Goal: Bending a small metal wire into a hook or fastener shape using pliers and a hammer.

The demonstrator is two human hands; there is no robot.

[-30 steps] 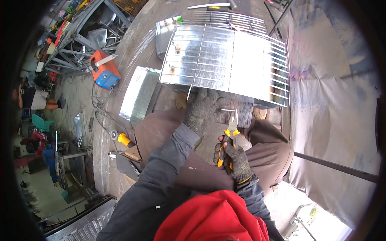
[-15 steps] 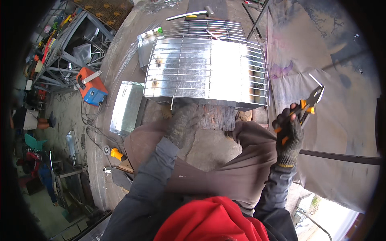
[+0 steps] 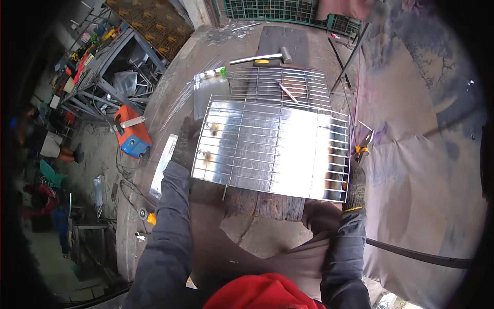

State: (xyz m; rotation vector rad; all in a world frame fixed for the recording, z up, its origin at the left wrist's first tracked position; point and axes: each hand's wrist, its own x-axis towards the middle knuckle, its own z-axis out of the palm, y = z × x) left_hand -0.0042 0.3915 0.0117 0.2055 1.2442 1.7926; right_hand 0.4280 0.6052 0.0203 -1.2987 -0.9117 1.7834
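Fingers at both flanks of a gridded metal sheet

Your right hand (image 3: 356, 188) clasps the pliers (image 3: 363, 149), which poke up beside the sheet's right edge. Your left hand (image 3: 182, 147) is dim at the opposite edge, so you can't tell whether those fingers grip or merely touch. Between your hands, ahead of your lap, the metal sheet (image 3: 252, 144) lies under a wire grid (image 3: 276, 149), above a wooden board (image 3: 272, 203).

Grid and sheet already sit together; brown scorch marks (image 3: 214, 129) near the left edge suggest some joining done there. A wire end (image 3: 225, 191) juts past the near edge, apparently untrimmed. Whether every joint is fixed, you can't tell, nor whether the second grid (image 3: 314, 85) just behind is attached.

Your sheet is glossy, glaring white toward the right; its wires are slim and straight. The board looks dark, rough and weathered.
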